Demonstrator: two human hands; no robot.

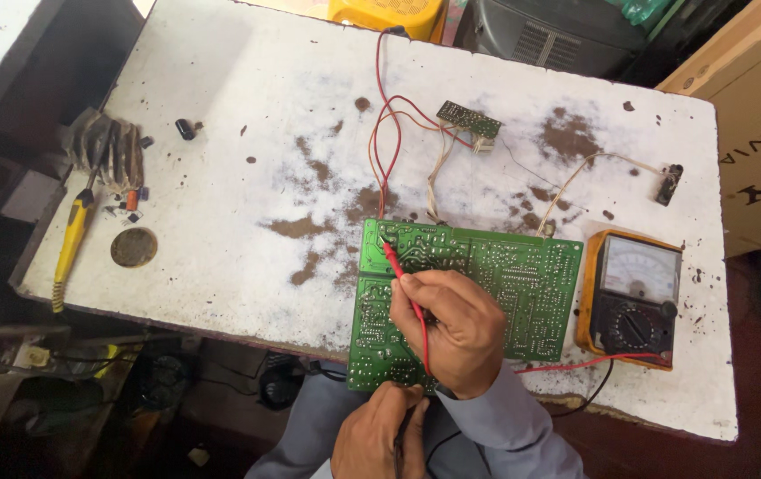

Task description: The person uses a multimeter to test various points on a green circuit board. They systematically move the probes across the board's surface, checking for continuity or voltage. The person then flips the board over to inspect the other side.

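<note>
Green and densely soldered, the large circuit board (469, 293) lay solder side up at the near edge of the white, rust-spotted worktop (247, 133), its near-left corner overhanging toward you. Your right hand (451, 328) rested on the middle of that board with its fingers closed round a red test probe (401, 275), whose tip touched the board near its far-left corner. Your left hand (380, 435) sat lower, just off the board's near edge, closed on a black probe (401, 435); where that probe's tip met the board could not be determined. The two hands were near each other but not touching. An analogue multimeter (633, 297) in an orange case lay just beside the board's right edge, and a red lead (576, 364) ran from it toward your right hand. Red and pale wires rose from the board's far edge to a small green circuit board (469, 118) farther back. A thin cable led to a small dark component (669, 184) near the right far corner. At the left edge of the worktop you had a yellow-handled tool (72, 239), a round brown disc (133, 247), a worn grey pad (110, 146) and a small black capacitor (185, 129).
</note>
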